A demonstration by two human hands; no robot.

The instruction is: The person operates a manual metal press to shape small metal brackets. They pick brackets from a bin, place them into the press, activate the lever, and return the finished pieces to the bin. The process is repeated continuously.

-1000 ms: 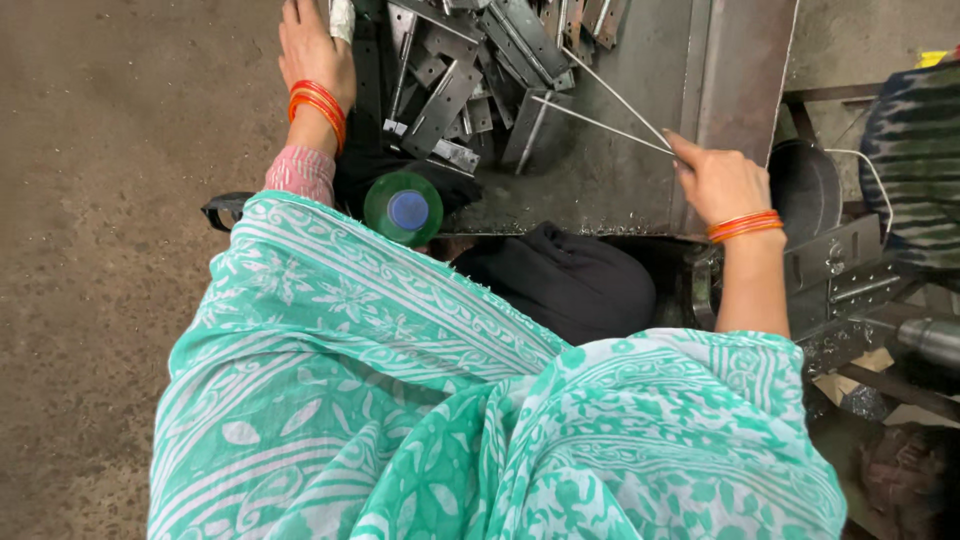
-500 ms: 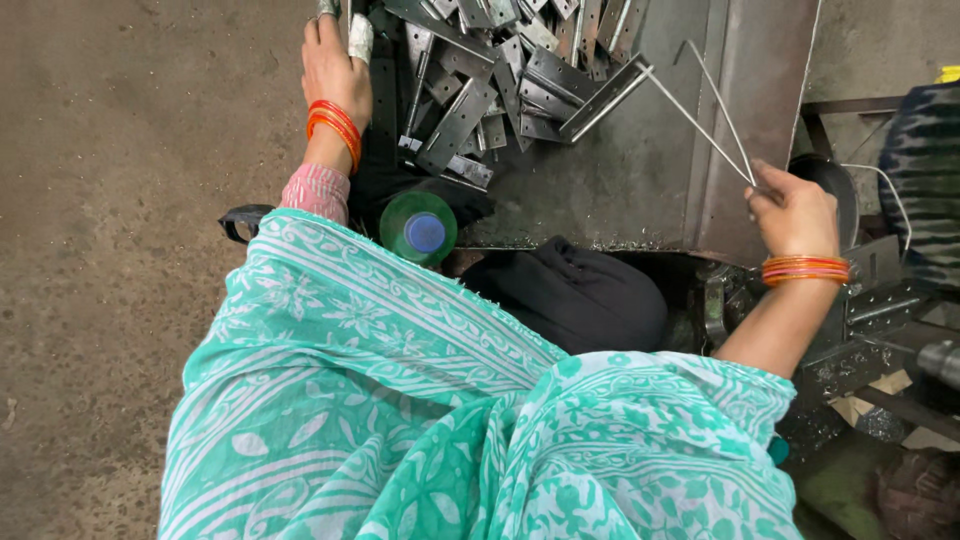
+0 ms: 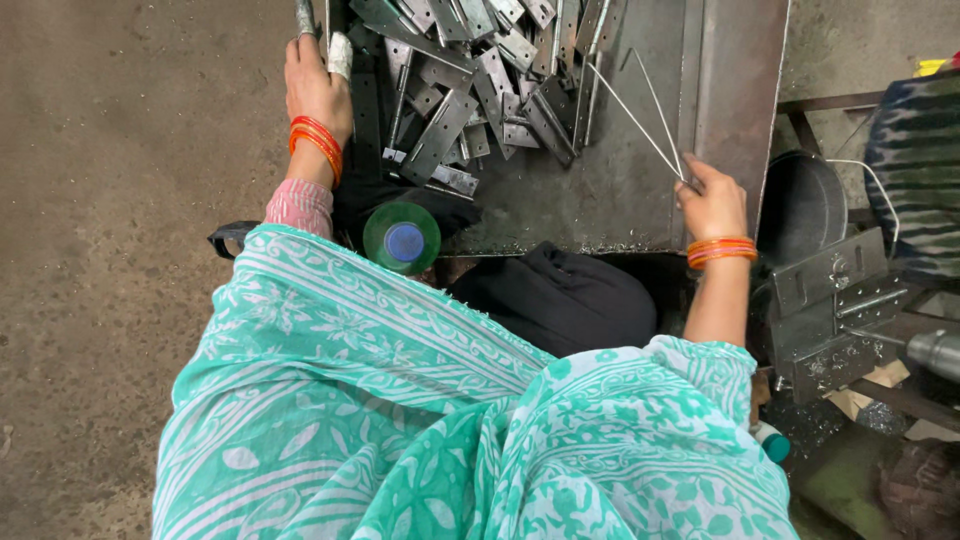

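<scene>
My right hand pinches two thin metal rods that fan out over the steel tray toward the pile. My left hand, a white wrap on one finger, rests at the left edge of the pile of flat metal hinge plates and grips a grey metal piece at the top edge of the view. Both wrists wear orange bangles. A green patterned cloth covers my lap in the foreground.
A green bottle with a blue cap stands at the tray's near edge beside a black bundle. A dark round pan and a perforated metal bracket sit to the right. Bare concrete floor lies to the left.
My right hand has drawn the two rods back and to the right across the tray. My left hand stays at the pile's left edge.
</scene>
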